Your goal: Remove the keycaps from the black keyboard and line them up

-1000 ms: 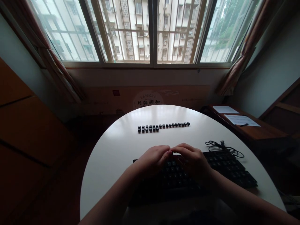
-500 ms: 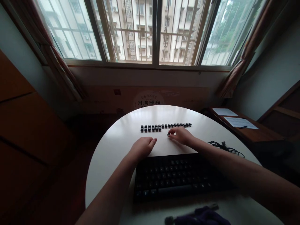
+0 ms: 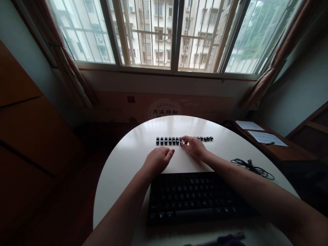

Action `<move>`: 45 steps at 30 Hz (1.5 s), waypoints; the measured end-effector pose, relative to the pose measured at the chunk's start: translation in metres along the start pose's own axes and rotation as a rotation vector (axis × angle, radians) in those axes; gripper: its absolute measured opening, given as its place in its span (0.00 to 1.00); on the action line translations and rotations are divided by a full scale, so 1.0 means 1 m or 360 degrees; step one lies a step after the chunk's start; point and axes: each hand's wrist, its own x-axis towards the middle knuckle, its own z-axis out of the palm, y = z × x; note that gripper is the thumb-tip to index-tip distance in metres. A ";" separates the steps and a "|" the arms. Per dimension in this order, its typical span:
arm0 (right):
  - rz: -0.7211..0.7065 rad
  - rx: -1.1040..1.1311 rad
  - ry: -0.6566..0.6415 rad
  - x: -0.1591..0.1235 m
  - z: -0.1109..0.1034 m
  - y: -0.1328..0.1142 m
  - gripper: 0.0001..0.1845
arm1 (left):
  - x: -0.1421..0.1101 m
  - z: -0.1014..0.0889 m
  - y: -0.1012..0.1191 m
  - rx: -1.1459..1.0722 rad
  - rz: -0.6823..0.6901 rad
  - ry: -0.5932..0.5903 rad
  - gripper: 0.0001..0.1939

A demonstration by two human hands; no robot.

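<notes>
A black keyboard (image 3: 197, 196) lies on the round white table (image 3: 123, 171) close to me. Farther back, a row of several loose black keycaps (image 3: 169, 140) runs across the table. My right hand (image 3: 193, 147) reaches over the middle of that row, fingertips pinched on a small dark keycap (image 3: 181, 144) at the line. My left hand (image 3: 157, 160) rests on the table between the keyboard and the row, fingers loosely curled, holding nothing I can see.
A coiled black cable (image 3: 252, 166) lies on the table to the right. A side desk with papers (image 3: 258, 135) stands at the right. A purple object (image 3: 222, 241) shows at the table's near edge. A barred window fills the back wall.
Both hands left the keyboard. My right hand carried a keycap up to the row and has shifted left along it; my left hand came to rest on the table.
</notes>
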 end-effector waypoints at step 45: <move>0.0277 0.1879 -0.0708 -0.142 -0.069 -0.025 0.19 | -0.008 0.024 0.027 -0.0010 0.0169 -0.0469 0.10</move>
